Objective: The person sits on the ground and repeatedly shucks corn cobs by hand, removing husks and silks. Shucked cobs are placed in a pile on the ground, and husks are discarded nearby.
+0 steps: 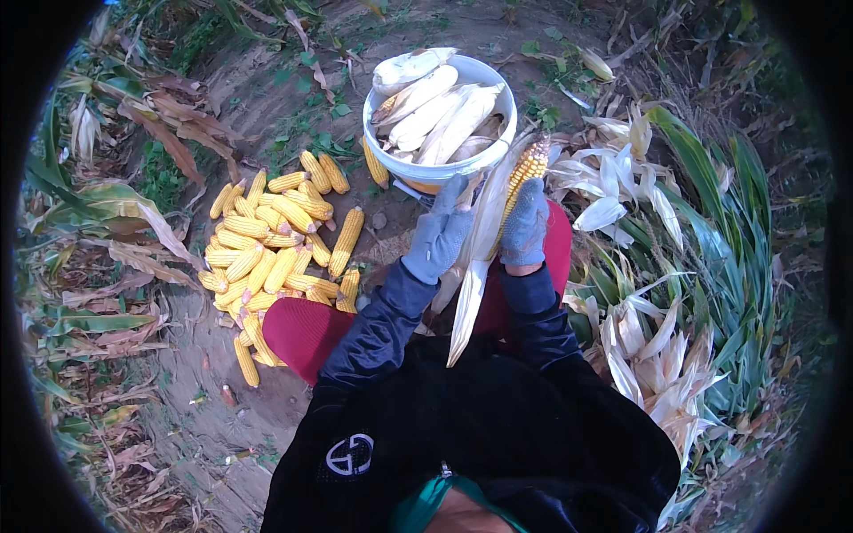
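Observation:
My right hand (pixel 524 223), in a grey work glove, grips a partly husked ear of corn (pixel 530 162) whose yellow kernels show at the upper end. Pale dry husk leaves (pixel 485 226) hang down from that ear between my hands. Gloved in grey too, my left hand (pixel 438 234) touches the husk on its left side, with the fingers bent; whether it pinches a leaf is hard to tell. Just beyond my hands stands a white plastic bucket (pixel 436 174) filled with ears in pale husks (pixel 426 110).
To the left lies a heap of husked yellow corn cobs (pixel 266 246) on bare soil (pixel 220 413). One cob (pixel 375 164) rests against the bucket. Stripped husks (pixel 656 373) and green corn stalks (pixel 733 266) are piled at the right. Dry leaves (pixel 133 266) cover the far left.

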### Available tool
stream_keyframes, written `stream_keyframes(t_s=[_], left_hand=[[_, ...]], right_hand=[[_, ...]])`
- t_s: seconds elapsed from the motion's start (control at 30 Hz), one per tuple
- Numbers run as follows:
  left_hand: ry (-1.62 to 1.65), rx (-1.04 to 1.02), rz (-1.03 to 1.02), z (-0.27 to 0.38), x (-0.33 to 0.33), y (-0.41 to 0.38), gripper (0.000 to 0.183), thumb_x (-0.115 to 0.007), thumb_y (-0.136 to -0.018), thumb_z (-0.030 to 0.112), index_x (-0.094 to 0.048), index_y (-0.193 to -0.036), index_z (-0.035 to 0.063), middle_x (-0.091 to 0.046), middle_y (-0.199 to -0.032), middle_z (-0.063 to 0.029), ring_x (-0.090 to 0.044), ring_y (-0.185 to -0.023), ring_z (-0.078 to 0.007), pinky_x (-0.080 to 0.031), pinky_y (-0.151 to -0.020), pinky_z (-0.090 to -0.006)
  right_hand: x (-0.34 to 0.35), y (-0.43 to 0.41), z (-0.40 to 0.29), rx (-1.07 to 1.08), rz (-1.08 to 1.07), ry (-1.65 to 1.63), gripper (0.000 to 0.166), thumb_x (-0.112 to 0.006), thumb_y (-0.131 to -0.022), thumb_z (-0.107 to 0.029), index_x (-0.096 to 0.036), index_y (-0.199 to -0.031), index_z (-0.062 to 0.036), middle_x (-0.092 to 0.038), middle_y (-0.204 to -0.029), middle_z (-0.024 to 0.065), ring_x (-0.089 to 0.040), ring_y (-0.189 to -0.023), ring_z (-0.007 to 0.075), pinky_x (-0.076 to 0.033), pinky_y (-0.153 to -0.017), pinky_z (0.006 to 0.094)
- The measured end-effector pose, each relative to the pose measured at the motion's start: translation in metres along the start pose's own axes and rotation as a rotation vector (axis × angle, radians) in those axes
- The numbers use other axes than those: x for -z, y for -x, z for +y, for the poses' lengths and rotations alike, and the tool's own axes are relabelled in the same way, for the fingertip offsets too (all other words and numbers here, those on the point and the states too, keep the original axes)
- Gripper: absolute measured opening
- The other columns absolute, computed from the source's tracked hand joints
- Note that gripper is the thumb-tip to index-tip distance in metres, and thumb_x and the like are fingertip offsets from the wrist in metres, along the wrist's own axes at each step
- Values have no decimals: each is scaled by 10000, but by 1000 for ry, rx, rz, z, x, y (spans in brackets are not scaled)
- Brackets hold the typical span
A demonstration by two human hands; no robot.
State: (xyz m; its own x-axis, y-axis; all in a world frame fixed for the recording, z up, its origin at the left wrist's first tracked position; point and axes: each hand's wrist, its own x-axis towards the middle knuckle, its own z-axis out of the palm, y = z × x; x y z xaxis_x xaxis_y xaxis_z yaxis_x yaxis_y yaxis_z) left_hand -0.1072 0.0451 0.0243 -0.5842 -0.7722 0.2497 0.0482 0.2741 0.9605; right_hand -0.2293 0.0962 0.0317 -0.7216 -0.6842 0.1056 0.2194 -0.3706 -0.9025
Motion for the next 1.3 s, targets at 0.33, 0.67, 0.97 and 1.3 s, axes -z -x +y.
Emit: stream_keyframes(t_s=[0.33, 0.67, 0.97, 1.3], left_hand=[[190, 234, 14, -4, 11, 27, 749, -795, -628, 453, -497, -1150, 5, -592, -1047, -65, -574, -958, -166, -459, -826, -282], [522, 316, 422, 23, 30, 32, 419, -698, -748, 169, -518, -1090, 7, -586, -947, -37, -568, -818, -115, -462, -734, -251], [469, 223, 373, 30, 80, 9, 425, -576, -846, 418, -586, -953, 7, -623, -810, -56, -601, -721, -148, -481, -665, -280], [816, 298, 344, 21, 78, 43, 644, -310, -918, 524, -546, -1017, -67, -626, -883, -210, -639, -762, -285, -548, -672, -388]], right_hand=[[-12, 21, 18, 86, -221, 364, 177, -529, -856, -106, -585, -958, 26, -599, -896, 121, -597, -800, 201, -467, -709, 284], [-2, 32, 0, 138, -630, 525, 821, -768, -653, -349, -373, -1277, 10, -510, -1180, 201, -544, -1043, 288, -436, -891, 349], [-3, 68, 14, -528, -904, 143, 807, -761, -699, -301, -334, -1305, 17, -517, -1208, 131, -489, -1108, 170, -412, -914, 311], [9, 74, 11, -521, -1101, 16, 754, -764, -708, -247, -368, -1292, 17, -488, -1251, 117, -461, -1152, 168, -369, -956, 307]])
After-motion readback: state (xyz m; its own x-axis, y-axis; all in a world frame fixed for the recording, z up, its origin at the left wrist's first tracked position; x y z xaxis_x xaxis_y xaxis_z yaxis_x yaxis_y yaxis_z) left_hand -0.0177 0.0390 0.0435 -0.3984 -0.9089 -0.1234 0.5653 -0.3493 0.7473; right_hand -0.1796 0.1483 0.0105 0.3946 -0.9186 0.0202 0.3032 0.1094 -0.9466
